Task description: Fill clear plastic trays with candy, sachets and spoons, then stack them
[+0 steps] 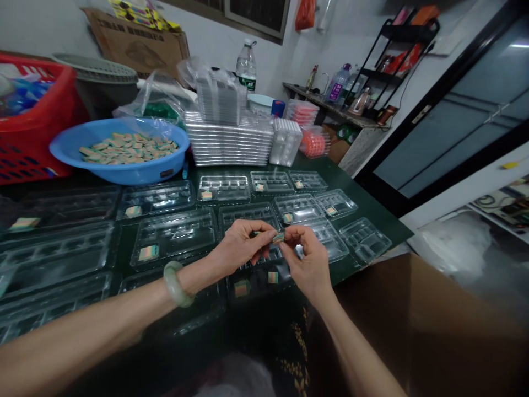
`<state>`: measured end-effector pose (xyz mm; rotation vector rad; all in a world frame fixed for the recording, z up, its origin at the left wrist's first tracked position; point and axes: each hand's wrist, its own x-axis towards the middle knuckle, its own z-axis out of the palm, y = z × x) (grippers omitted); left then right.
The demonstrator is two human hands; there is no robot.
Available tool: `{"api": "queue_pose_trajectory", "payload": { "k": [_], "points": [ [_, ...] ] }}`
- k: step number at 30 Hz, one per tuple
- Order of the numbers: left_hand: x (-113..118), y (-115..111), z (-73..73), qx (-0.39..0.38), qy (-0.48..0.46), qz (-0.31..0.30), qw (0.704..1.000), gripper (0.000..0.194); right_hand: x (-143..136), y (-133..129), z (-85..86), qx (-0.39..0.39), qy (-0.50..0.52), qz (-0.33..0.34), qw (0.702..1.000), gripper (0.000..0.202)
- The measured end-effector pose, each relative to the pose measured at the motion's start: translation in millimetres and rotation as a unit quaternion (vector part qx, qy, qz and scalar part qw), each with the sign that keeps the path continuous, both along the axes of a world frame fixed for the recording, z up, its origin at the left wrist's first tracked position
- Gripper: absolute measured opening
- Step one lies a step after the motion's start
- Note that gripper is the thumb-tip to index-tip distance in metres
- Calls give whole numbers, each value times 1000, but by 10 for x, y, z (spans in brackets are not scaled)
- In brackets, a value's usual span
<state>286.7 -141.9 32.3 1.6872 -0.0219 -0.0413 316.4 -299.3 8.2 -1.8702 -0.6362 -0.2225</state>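
Note:
My left hand (242, 242), with a pale green bangle (178, 284) on its wrist, and my right hand (309, 263) meet over the clear plastic trays. Between their fingertips they pinch a small striped block (278, 237) in green and orange tones; fingers cover part of it. Below the hands, two similar blocks, one (273, 277) near the other (242, 288), lie close together. A clear compartment tray (177, 234) to the left holds one striped block (149, 253) in its corner. Several more trays stand in rows, most with a single block.
A blue basin (165, 168) full of striped blocks sits at the back left, beside a red basket (41, 127). Stacked clear trays (231, 138) stand behind the rows. An open cardboard box (384, 320) is at the right, below the table edge.

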Motion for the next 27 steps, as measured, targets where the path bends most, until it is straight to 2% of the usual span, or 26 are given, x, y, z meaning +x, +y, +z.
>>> {"api": "queue_pose_trajectory", "payload": {
  "k": [3, 6, 11, 13, 16, 23, 27],
  "points": [
    [-6, 16, 31, 18, -8, -40, 999, 27, -17, -69, 49, 0, 21, 28, 999, 26],
    [0, -27, 54, -10, 6, -60, 998, 27, -31, -129, 86, 5, 40, 48, 998, 13],
    [16, -156, 60, -175, 90, -79, 977, 28, 3, -248, 39, 146, 121, 82, 978, 11],
    [20, -185, 62, -206, 115, -93, 967, 28, 20, -317, -2, 193, 136, 82, 968, 12],
    [29, -197, 63, -213, 128, -104, 963, 28, 32, -437, -54, 235, 155, 87, 956, 12],
    [53, -191, 13, -212, 131, -83, 965, 26, -1, -659, -155, 264, 194, 61, 943, 12],
    [46, -157, 9, -235, 142, -64, 960, 22, -3, -872, -201, 233, 204, 13, 951, 15]
  ]
}}
